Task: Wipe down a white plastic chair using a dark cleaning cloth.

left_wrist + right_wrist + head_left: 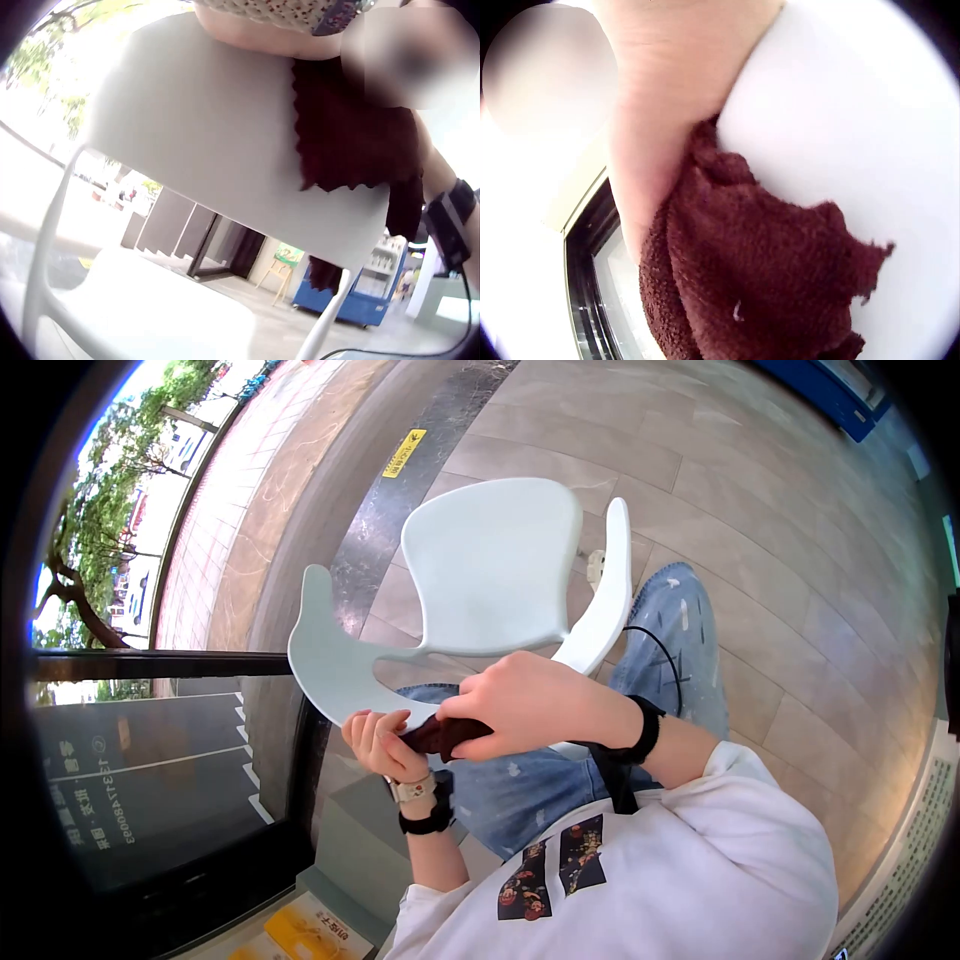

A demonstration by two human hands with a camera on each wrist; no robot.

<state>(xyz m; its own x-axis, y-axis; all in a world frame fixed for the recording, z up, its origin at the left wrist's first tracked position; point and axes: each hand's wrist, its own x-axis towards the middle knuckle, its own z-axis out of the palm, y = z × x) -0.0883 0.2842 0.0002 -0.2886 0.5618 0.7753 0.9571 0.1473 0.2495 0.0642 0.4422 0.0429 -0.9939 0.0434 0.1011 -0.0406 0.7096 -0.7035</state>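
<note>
A dark red cloth (445, 738) with a ragged edge is bunched between both hands at the near rim of a white armchair (490, 565). My right hand (535, 700) grips it from above, thumb along its near side. Curled fingers of my left hand (382, 745) hold the cloth's left end, close to the chair's curved rim. In the left wrist view the cloth (352, 135) hangs over the white chair surface (202, 127). Up close in the right wrist view, the fuzzy cloth (757, 247) drapes below the right hand (667, 90); that hand's fingertips are hidden.
Bent knees in jeans (675, 630) flank the chair. A dark-framed glass panel (160, 780) stands on the left, and grey tiles (800, 560) cover the floor. A black cable (668, 660) loops beside the right knee. Farther off is a blue display cabinet (345, 296).
</note>
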